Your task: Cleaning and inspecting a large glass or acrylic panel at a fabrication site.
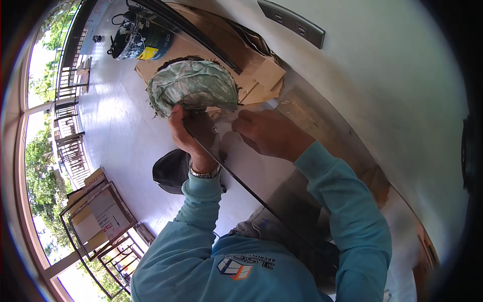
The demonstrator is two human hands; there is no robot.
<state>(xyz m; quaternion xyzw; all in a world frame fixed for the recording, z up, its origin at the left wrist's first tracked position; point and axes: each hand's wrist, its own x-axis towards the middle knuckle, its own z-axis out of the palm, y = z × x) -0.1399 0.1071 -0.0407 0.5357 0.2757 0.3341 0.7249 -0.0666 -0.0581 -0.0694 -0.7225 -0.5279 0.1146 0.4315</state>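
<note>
both hands (186,132) (266,132) grip glass pane (241,166) — upright.

flattened brown cardboard boxes (254,75) above; white-and-tan signs (98,219) lower left.

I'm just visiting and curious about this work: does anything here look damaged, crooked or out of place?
Yes. The brown covering on the shiny panel beside the right hand looks patchy and partly stripped. Flattened cardboard lies in a loose heap against the wall. The left hand grips the panel's dark edge.
</note>
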